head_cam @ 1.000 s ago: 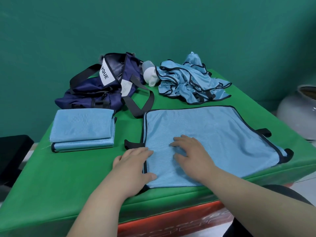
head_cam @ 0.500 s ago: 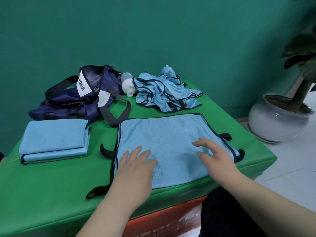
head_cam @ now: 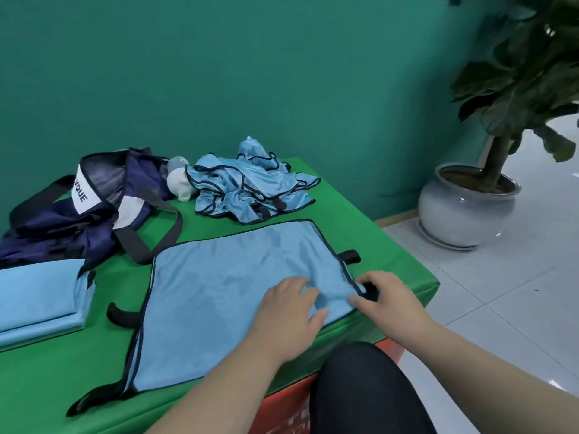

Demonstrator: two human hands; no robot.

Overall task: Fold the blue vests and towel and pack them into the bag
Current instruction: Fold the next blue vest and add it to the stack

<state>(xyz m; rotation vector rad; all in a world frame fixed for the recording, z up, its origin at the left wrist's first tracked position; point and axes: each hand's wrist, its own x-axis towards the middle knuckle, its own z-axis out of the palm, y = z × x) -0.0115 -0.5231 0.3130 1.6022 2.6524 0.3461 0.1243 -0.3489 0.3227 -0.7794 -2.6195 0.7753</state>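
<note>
A pale blue vest (head_cam: 232,296) lies spread flat on the green table (head_cam: 394,261), taking up the middle and the near edge. It is a fine mesh cloth, roughly square, bound all round in dark navy piping, with short black tabs jutting from its sides at three, nine and seven o'clock. The left hand (head_cam: 288,311) rests palm down on its near right part, at about four o'clock of the cloth, fingers spread and only lightly bent, gripping nothing; a small ruck of fabric rises just ahead of the fingertips. Just beside it, at the vest's right corner, the right hand (head_cam: 391,303) pinches a black strap (head_cam: 371,291) between thumb and curled fingers. At nine o'clock of the vest, apart from it, sits a folded stack (head_cam: 40,296) of the same pale blue cloth, square-edged and layered; whether it is towel or vests cannot be told. At ten o'clock lies the navy bag (head_cam: 94,217), slumped and gaping, its black handles trailing toward the vest and a white label on its rim. At twelve o'clock is a crumpled heap of vests (head_cam: 250,189), shinier and tangled, with a white object (head_cam: 178,183) between heap and bag. Off the table at two o'clock a grey pot (head_cam: 463,211) holding a plant stands on the tiled floor.
</note>
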